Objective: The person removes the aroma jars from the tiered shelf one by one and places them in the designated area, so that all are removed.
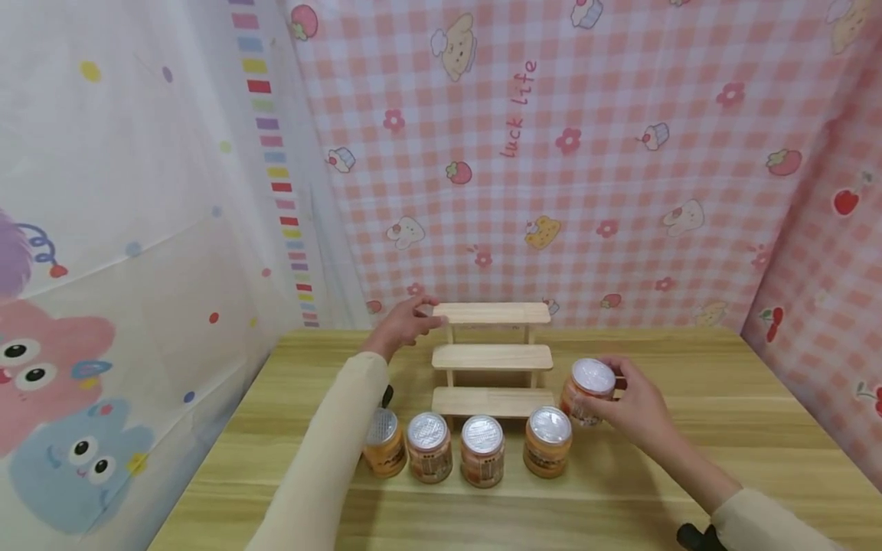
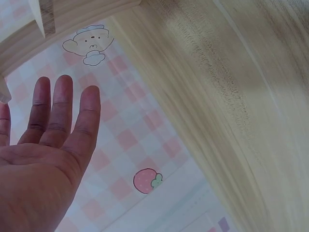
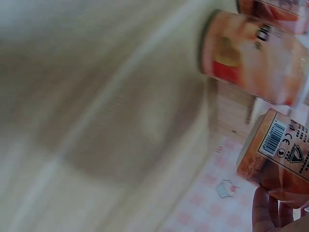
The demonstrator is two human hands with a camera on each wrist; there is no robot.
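A three-step wooden display stand (image 1: 492, 356) stands towards the back of the table. By the left end of its top step is my left hand (image 1: 406, 324); in the left wrist view three fingers (image 2: 62, 104) are straight, and whether it touches the step I cannot tell. My right hand (image 1: 637, 402) grips an orange jar (image 1: 586, 392) with a silvery top, just right of the lowest step. The right wrist view shows that jar's barcode label (image 3: 285, 140), with fingertips against its side. Several similar jars, one of them this orange jar (image 1: 547, 444), stand upright before the stand.
The wood-grain table (image 1: 696, 390) reaches back to a pink checked cloth (image 1: 524, 191). A white patterned cloth (image 1: 151, 252) hangs on the left, and another pink cloth (image 1: 834, 268) on the right. My left sleeve (image 1: 331, 451) partly covers the leftmost jar (image 1: 386, 444).
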